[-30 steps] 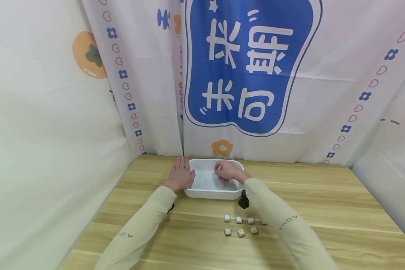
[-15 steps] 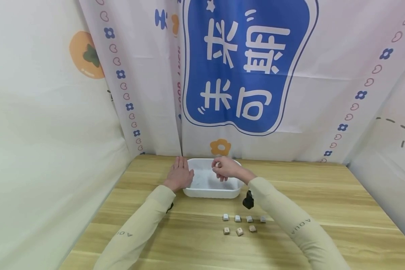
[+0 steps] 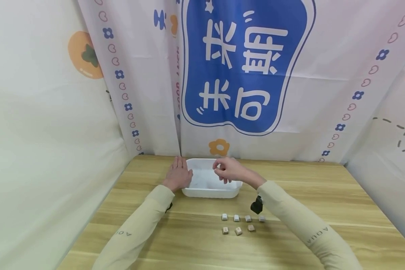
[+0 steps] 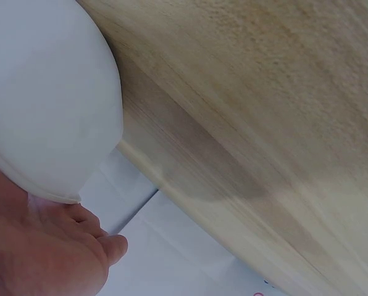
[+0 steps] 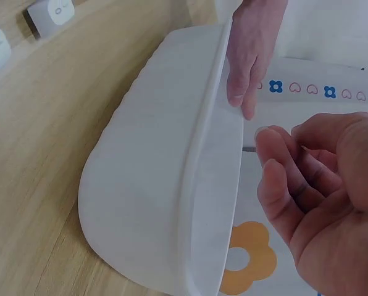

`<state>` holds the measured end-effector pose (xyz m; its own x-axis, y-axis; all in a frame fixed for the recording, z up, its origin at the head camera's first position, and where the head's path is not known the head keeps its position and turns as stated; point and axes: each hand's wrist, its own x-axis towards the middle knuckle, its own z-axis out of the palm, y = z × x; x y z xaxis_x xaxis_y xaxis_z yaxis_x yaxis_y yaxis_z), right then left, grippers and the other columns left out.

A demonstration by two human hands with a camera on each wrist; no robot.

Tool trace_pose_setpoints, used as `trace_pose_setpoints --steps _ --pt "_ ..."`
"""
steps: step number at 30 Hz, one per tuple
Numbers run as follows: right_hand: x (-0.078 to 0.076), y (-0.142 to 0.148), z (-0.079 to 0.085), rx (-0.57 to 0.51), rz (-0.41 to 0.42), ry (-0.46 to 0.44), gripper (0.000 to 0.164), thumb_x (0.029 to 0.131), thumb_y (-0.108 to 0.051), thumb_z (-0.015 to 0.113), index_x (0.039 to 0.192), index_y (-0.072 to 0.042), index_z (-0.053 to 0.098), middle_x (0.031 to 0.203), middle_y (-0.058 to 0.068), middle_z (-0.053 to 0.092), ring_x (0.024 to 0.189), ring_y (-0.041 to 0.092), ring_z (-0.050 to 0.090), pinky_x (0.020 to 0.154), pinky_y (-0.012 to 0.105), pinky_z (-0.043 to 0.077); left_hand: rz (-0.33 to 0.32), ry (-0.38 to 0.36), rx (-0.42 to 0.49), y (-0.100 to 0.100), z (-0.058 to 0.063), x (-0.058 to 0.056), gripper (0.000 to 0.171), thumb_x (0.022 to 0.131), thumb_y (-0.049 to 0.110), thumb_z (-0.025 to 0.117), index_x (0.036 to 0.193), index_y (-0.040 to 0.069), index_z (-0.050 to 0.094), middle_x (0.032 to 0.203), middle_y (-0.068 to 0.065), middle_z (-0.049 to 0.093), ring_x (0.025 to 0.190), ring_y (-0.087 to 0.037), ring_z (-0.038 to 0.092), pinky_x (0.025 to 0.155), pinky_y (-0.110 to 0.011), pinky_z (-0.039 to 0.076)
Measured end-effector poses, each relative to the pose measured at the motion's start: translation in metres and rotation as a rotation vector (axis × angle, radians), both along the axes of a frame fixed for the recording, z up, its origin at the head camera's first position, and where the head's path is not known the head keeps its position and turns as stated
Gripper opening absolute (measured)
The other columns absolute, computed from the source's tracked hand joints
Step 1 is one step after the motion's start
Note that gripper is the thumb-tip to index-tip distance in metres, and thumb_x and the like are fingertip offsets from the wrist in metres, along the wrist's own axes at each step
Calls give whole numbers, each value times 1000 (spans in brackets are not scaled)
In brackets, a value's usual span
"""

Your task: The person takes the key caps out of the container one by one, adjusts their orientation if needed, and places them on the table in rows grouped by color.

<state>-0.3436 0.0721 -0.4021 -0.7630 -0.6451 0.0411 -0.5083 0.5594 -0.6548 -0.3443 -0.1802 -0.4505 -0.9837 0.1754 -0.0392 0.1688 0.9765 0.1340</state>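
Observation:
My left hand (image 3: 178,175) rests with straight fingers along the left end of a white plastic tray (image 3: 210,193). In the left wrist view, that hand (image 4: 48,253) touches the tray rim (image 4: 45,192). My right hand (image 3: 227,169) is raised over the right part of the tray, its fingers curled and thumb close to the index finger. The right wrist view shows the right hand (image 5: 326,191) beside the rim, palm side visible; I cannot tell whether something small sits between its fingertips. Several keyboard keycaps (image 3: 236,218) lie in two rows on the table in front.
The tray stands on a wood-grain table (image 3: 189,243) near its back edge. A printed fabric curtain (image 3: 256,146) hangs directly behind. A black wrist camera (image 3: 257,205) sits below the right sleeve, above the keycaps' right end.
My right hand has risen out of the tray and its forearm has swung right, uncovering the rightmost keycap. The left hand stays at the tray's end; the head view has shifted slightly.

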Motion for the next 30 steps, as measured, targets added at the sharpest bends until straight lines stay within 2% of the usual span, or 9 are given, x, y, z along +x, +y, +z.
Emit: trace_pose_setpoints --steps 3,6,9,14,20,22,27,30 --pt "8 4 3 7 14 10 15 99 -17 54 110 -14 64 66 1 67 64 39 69 48 29 53 0 -2 5 0 -1 0 72 105 42 20 154 -8 6 162 -29 -1 152 -41 -3 124 -51 11" --pt "16 7 4 8 31 21 15 100 -18 54 110 -14 63 66 -2 66 62 34 69 48 29 53 -1 -2 14 -1 -3 0 72 105 42 20 154 -8 5 162 -29 -2 152 -40 -4 124 -51 10" --pt "24 11 5 12 49 29 15 100 -18 54 111 -15 63 69 2 68 60 28 68 49 29 53 -4 1 24 -1 -3 0 72 105 41 21 154 -9 5 162 -30 -2 152 -41 -4 124 -52 9" --pt "35 20 5 20 68 23 15 100 -19 55 113 -16 63 76 13 70 61 27 69 51 29 54 -2 0 16 -1 -5 -1 71 105 40 22 154 -8 5 162 -29 -2 152 -42 -2 124 -52 11" --pt "44 31 2 26 65 11 17 100 -19 55 115 -17 64 76 9 70 62 27 69 52 28 54 -3 -7 30 -3 -7 -2 71 105 40 23 154 -8 5 162 -29 -2 152 -41 -2 124 -52 10" --pt "47 33 1 19 66 -4 17 100 -18 55 115 -15 64 77 14 70 63 30 69 52 28 54 -4 -10 30 -3 -8 -2 71 105 40 23 154 -8 4 162 -29 -3 152 -41 -3 124 -52 10" --pt "54 42 -1 20 78 -1 17 100 -18 55 114 -14 64 76 15 69 59 25 67 50 28 53 -5 -5 23 -2 -6 -2 71 105 40 21 154 -8 4 162 -29 -3 152 -41 -3 124 -52 10" --pt "59 49 -3 36 82 13 16 100 -18 56 113 -15 64 72 9 68 56 20 66 49 27 53 -6 -2 26 -1 -2 0 71 105 40 22 154 -9 5 162 -29 -2 152 -42 -2 124 -52 10"
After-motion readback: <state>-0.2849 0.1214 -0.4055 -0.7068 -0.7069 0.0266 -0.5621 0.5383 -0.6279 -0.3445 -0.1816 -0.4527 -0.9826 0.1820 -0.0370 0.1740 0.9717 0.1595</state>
